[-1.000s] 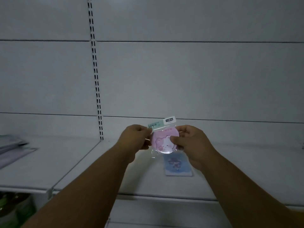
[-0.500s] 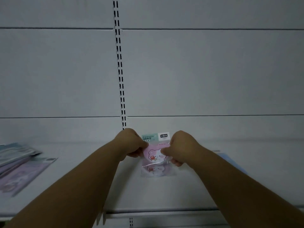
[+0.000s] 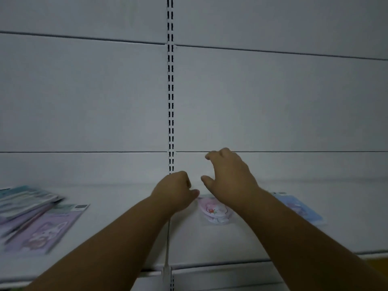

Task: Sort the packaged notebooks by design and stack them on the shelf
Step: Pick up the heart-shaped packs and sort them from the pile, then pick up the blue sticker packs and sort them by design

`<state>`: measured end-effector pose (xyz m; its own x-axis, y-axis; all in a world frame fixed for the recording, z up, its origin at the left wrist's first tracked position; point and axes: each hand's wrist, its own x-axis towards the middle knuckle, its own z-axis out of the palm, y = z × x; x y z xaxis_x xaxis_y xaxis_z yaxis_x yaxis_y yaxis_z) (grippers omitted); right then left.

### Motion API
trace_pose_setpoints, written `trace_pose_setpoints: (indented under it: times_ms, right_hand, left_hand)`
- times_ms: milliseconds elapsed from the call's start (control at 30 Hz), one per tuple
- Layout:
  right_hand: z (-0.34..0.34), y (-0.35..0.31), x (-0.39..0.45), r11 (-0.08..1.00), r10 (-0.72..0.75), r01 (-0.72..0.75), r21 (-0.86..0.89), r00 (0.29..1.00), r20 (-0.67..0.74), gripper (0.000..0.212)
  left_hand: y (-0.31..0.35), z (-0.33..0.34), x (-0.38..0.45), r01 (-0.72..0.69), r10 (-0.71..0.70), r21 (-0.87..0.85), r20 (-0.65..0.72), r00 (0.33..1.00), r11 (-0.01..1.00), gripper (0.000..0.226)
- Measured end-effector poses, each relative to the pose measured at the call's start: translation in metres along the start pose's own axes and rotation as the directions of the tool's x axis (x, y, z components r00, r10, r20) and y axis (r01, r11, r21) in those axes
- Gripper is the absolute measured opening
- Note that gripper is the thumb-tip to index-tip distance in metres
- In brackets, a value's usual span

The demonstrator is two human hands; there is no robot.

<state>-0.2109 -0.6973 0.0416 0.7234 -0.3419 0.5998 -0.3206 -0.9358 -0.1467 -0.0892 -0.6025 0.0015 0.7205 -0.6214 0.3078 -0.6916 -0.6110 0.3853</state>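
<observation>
A pink packaged notebook with a cartoon print lies flat on the white shelf, partly hidden under my right wrist. My right hand hovers above it, fingers spread and empty. My left hand is curled just left of the notebook, its fingertips near the package's top edge; whether it touches is unclear. A blue packaged notebook lies to the right behind my right forearm. At the left, a purple packaged notebook lies beside a stack of teal and purple packaged notebooks.
A slotted upright runs down the white back panel and divides the shelf into two bays. The shelf's front edge crosses the lower part of the view.
The pink notebook went from held in both hands to lying on the shelf. My right hand let go and lifted open. The view shifted so the upright now sits centred.
</observation>
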Motion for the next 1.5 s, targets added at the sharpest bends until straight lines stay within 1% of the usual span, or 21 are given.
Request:
trace_pose_setpoints:
  times_ms: [67,133,233,300,367,467,600,700,767,867,967,1067,1133,1200,1233,1267,1300,1367,1400,1467,1500]
  right_hand:
    - [-0.007,-0.023,0.001,0.995,-0.093,0.094,0.015,0.995,-0.047,0.050]
    - [-0.011,-0.047,0.002,0.984,-0.165,0.168,0.055,0.985,-0.043,0.049]
    - [-0.016,-0.090,0.001,0.963,-0.239,0.243,0.118,0.970,-0.044,0.048]
    - [-0.017,-0.125,0.000,0.944,-0.283,0.285,0.167,0.958,-0.035,0.047]
    - [-0.015,-0.162,-0.002,0.926,-0.321,0.318,0.205,0.947,-0.021,0.046]
    - [-0.007,-0.218,-0.005,0.907,-0.362,0.353,0.229,0.932,-0.005,0.048]
    - [0.009,-0.278,-0.003,0.912,-0.373,0.364,0.189,0.928,0.012,0.049]
    - [0.022,-0.310,0.003,0.936,-0.322,0.314,0.158,0.946,0.025,0.046]
    - [0.030,-0.327,0.007,0.951,-0.284,0.276,0.140,0.958,0.038,0.044]
    - [0.039,-0.342,0.009,0.970,-0.211,0.203,0.132,0.976,0.054,0.044]
    - [0.043,-0.347,0.010,0.984,-0.148,0.137,0.117,0.985,0.084,0.044]
    - [0.044,-0.346,0.011,0.989,-0.127,0.121,0.089,0.990,0.067,0.044]
    - [0.045,-0.344,0.012,0.990,-0.117,0.111,0.092,0.991,0.064,0.043]
    - [0.049,-0.341,0.013,0.989,-0.111,0.104,0.101,0.991,0.074,0.043]
    - [0.051,-0.339,0.014,0.989,-0.111,0.101,0.107,0.990,0.084,0.043]
    - [0.053,-0.337,0.016,0.988,-0.111,0.099,0.118,0.989,0.093,0.043]
    - [0.056,-0.335,0.018,0.986,-0.111,0.097,0.134,0.989,0.100,0.042]
    - [0.062,-0.333,0.021,0.981,-0.113,0.093,0.168,0.987,0.112,0.041]
    - [0.065,-0.332,0.023,0.978,-0.119,0.097,0.182,0.986,0.116,0.040]
    - [0.072,-0.330,0.025,0.972,-0.134,0.107,0.207,0.984,0.120,0.038]
    - [0.074,-0.328,0.026,0.970,-0.139,0.111,0.217,0.983,0.119,0.038]
  left_hand:
    - [-0.014,-0.013,-0.022,-0.009,0.012,0.037,-0.086,0.996,0.999,0.031]
    - [-0.032,-0.024,-0.046,0.003,0.009,0.079,-0.153,0.988,0.997,0.031]
    - [-0.065,-0.043,-0.084,0.031,0.005,0.155,-0.222,0.975,0.987,0.032]
    - [-0.089,-0.059,-0.106,0.082,-0.029,0.188,-0.269,0.963,0.979,0.032]
    - [-0.116,-0.076,-0.123,0.138,-0.066,0.215,-0.313,0.947,0.967,0.032]
    - [-0.160,-0.105,-0.140,0.180,-0.096,0.206,-0.363,0.927,0.962,0.031]
    - [-0.223,-0.141,-0.144,0.214,-0.118,0.212,-0.390,0.913,0.953,0.031]
    - [-0.271,-0.157,-0.130,0.326,-0.229,0.215,-0.379,0.897,0.921,0.040]
    - [-0.300,-0.163,-0.116,0.413,-0.315,0.248,-0.353,0.881,0.876,0.051]
    - [-0.327,-0.164,-0.096,0.490,-0.417,0.255,-0.291,0.861,0.834,0.071]
    - [-0.339,-0.160,-0.079,0.507,-0.464,0.234,-0.214,0.859,0.830,0.085]
    - [-0.334,-0.156,-0.067,0.466,-0.440,0.246,-0.156,0.884,0.850,0.086]
    - [-0.325,-0.153,-0.063,0.463,-0.442,0.161,-0.149,0.884,0.871,0.076]
    - [-0.318,-0.151,-0.063,0.462,-0.466,-0.071,-0.192,0.863,0.884,0.060]
    - [-0.317,-0.151,-0.063,0.451,-0.485,-0.189,-0.208,0.850,0.872,0.055]
    - [-0.316,-0.152,-0.062,0.444,-0.500,-0.260,-0.217,0.838,0.857,0.051]
    - [-0.316,-0.153,-0.061,0.452,-0.513,-0.275,-0.215,0.831,0.849,0.050]
    - [-0.315,-0.155,-0.059,0.517,-0.550,-0.199,-0.173,0.817,0.832,0.050]
    - [-0.314,-0.156,-0.058,0.546,-0.561,-0.134,-0.142,0.816,0.827,0.056]
    - [-0.309,-0.157,-0.055,0.548,-0.547,-0.011,-0.082,0.833,0.836,0.072]
    - [-0.305,-0.157,-0.054,0.542,-0.539,0.042,-0.067,0.839,0.839,0.075]
